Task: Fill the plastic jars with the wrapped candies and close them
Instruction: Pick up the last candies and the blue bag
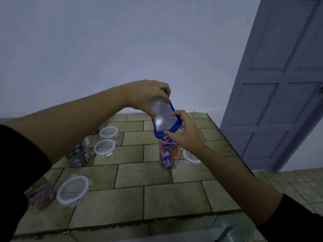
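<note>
— Clear plastic jar (169, 154), mid-counter on tan tiles, packed with wrapped candies: which step?
— Filling, by the look. Your left hand (148, 96) grips the upturned blue foil pouch (165, 117); your right hand (185, 130) pinches its mouth over the jar. Next, probably, snap on the white-rimmed lid (189, 157) beside it.
</note>
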